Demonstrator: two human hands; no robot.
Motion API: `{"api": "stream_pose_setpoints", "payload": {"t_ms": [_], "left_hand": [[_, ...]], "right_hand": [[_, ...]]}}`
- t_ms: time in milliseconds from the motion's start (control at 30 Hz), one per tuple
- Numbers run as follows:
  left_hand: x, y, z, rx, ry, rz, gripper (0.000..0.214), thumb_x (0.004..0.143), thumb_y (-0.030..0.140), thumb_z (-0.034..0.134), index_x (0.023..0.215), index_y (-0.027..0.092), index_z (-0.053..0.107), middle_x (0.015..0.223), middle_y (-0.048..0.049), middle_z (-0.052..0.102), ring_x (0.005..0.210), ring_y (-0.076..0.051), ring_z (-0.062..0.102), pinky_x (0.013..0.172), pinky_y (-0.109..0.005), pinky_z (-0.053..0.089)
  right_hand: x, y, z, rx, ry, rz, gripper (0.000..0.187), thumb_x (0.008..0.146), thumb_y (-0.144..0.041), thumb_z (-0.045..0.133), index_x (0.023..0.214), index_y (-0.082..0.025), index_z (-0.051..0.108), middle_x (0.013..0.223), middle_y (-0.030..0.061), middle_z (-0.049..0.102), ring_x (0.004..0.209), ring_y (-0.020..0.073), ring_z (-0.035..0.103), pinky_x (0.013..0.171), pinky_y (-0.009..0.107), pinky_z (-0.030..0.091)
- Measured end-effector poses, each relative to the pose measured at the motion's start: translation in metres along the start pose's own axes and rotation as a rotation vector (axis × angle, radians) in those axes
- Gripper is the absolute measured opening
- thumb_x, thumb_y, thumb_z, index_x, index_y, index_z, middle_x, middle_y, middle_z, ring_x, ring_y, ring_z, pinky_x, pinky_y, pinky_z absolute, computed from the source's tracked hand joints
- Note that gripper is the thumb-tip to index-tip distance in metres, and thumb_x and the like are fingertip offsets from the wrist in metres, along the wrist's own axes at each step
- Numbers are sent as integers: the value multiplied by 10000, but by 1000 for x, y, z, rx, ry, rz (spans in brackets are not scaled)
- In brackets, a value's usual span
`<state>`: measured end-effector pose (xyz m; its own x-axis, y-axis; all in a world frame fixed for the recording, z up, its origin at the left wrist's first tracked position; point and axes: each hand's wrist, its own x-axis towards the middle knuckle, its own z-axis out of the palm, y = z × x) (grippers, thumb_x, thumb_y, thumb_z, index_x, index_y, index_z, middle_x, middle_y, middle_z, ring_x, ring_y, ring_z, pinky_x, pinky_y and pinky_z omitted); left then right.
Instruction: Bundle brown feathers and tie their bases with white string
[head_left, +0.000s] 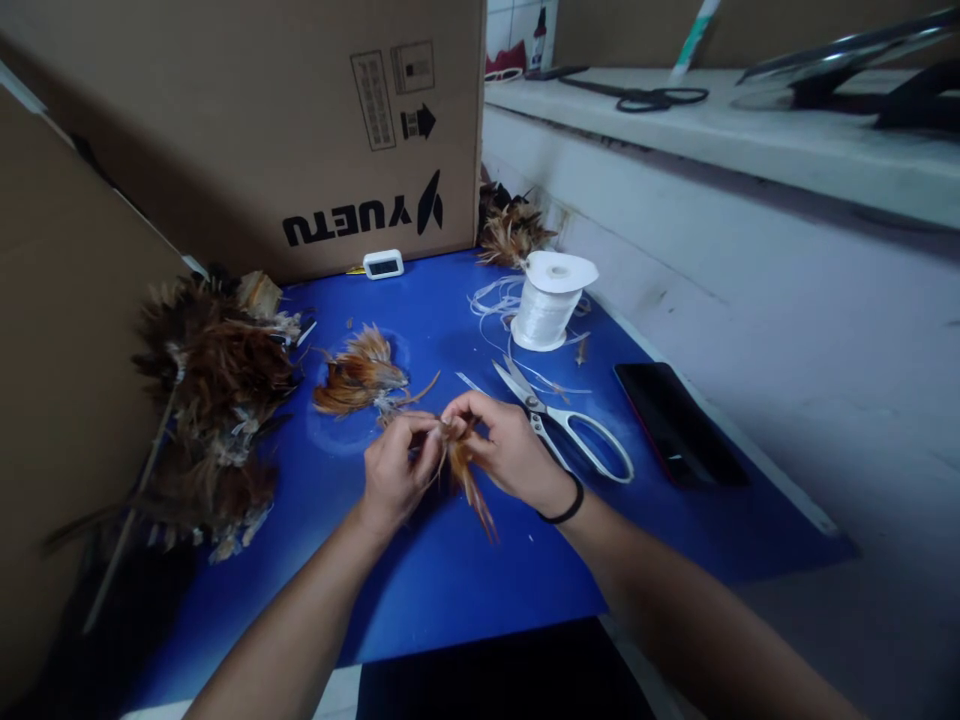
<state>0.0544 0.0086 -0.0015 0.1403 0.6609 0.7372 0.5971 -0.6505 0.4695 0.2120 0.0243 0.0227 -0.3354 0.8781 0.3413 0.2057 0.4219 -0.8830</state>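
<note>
A small bunch of orange-brown feathers [466, 478] hangs between my two hands above the blue table. My left hand [399, 462] pinches it at the quill end. Fingers of my right hand [504, 440] are closed on the same bunch from the other side, with the feather tips pointing down toward me. Beyond my left hand lies another bunch of orange feathers [361, 375] with pale, fluffy ends. White-handled scissors [581, 430] rest partly open beside my right hand. Behind them stands a spool of white ribbon [549, 305], with loose strands curling around its base.
A large pile of dark brown feathers [225, 370] takes up the left side. At the back stand a cardboard box [247, 130], a small white digital timer [383, 264] and more feathers [514, 230]. A phone [679, 425] lies on the right. Black scissors [652, 98] sit on the ledge.
</note>
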Motion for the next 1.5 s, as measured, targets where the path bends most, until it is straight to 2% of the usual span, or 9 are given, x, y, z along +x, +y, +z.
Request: {"api": "stream_pose_setpoints", "payload": {"t_ms": [167, 400, 600, 867, 1067, 1333, 1500], "left_hand": [[0, 1, 0, -129, -28, -103, 112, 790, 116, 574, 882, 179, 571, 846, -33, 645, 753, -109, 624, 634, -202, 505], [0, 1, 4, -239, -4, -242, 26, 808, 186, 570, 828, 175, 582, 870, -60, 623, 816, -147, 610, 680, -261, 500], [1, 5, 3, -288, -5, -270, 31, 815, 186, 562, 827, 175, 589, 960, -79, 605, 900, -167, 598, 732, -293, 499], [4, 11, 1, -332, -43, -332, 40, 827, 188, 548, 818, 167, 582, 1103, -105, 590, 876, -164, 612, 671, -273, 502], [3, 9, 1, -308, -31, -319, 54, 822, 210, 555, 802, 166, 579, 1059, -106, 605, 911, -178, 609, 695, -282, 505], [5, 9, 1, -262, 1, -283, 35, 805, 195, 575, 787, 173, 595, 990, -81, 596, 928, -175, 589, 749, -301, 491], [7, 14, 0, -438, -7, -416, 68, 808, 216, 580, 767, 162, 576, 1060, -108, 618, 960, -188, 605, 771, -312, 493]], "right_hand": [[-1, 2, 0, -12, 51, -3, 49, 832, -209, 520, 817, -185, 559, 729, -11, 583, 661, 111, 533, 643, 234, 402], [-2, 2, 1, 25, 45, 16, 100, 848, -289, 526, 838, -197, 564, 731, -6, 593, 658, 120, 535, 645, 250, 408], [-4, -3, -2, -80, 95, -56, 120, 872, -290, 493, 860, -204, 577, 791, 10, 616, 710, 124, 564, 667, 248, 421], [-6, -1, 0, -126, 114, -111, 153, 896, -305, 460, 890, -206, 577, 823, 14, 627, 725, 119, 577, 673, 237, 433], [-6, -1, 2, -203, 164, -164, 149, 900, -284, 446, 881, -216, 577, 825, 18, 629, 756, 133, 594, 706, 263, 450], [-7, 2, 4, -291, 170, -255, 131, 897, -217, 438, 923, -215, 566, 857, 39, 626, 805, 149, 597, 760, 289, 461], [-6, -1, 2, -262, 147, -292, 137, 898, -192, 428, 908, -212, 563, 868, 46, 599, 814, 152, 576, 766, 303, 463]]}}
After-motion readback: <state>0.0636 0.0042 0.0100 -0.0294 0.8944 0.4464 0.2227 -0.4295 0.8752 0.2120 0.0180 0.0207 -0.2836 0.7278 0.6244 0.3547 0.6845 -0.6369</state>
